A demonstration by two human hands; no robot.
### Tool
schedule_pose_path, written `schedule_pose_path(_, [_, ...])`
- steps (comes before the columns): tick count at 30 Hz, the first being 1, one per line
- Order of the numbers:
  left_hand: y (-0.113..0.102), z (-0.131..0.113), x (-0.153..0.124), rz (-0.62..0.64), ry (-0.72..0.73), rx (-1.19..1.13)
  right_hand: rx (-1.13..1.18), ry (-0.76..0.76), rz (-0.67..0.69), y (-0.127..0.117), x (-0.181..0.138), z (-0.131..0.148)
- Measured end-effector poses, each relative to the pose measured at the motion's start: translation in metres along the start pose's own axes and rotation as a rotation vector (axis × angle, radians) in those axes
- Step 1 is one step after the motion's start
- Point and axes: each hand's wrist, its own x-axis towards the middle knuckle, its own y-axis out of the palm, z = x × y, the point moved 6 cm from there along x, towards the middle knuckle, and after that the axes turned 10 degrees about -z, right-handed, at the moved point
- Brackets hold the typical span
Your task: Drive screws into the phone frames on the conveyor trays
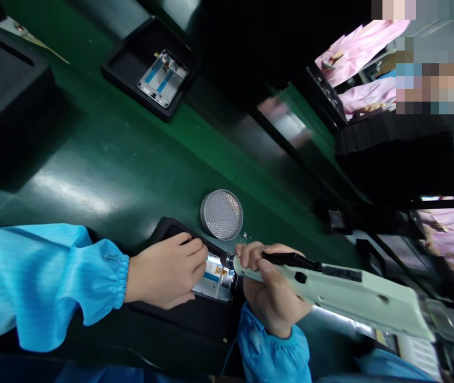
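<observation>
Green belt [102, 175] bears no legible writing; left hand [163, 276] presses flat on a phone frame [216, 279], right hand [269, 290] grips what looks like an electric screwdriver [342, 292].

Phone frame [215, 281] largely hidden beneath left hand [165, 273]; driver tip unseen.

Views: 1, head-worn. Position: above the green work surface [102, 175], close over the person's own hands. Facing: forward and down, rolled strongly so the surface's far edge runs diagonally from upper left to lower right. Near field: left hand [166, 276] and right hand [270, 292] low in the centre. Far field: co-workers' pink sleeves [358, 48] at upper right. Shared coverage: not applicable, 1 view only.
</observation>
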Motion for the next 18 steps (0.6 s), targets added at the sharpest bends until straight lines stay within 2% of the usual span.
schedule_pose_path(18, [0.0023, 0.0016, -0.0010, 0.028, 0.016, 0.025, 0.073, 0.019, 0.052, -0.0007, 0.0034, -0.0027])
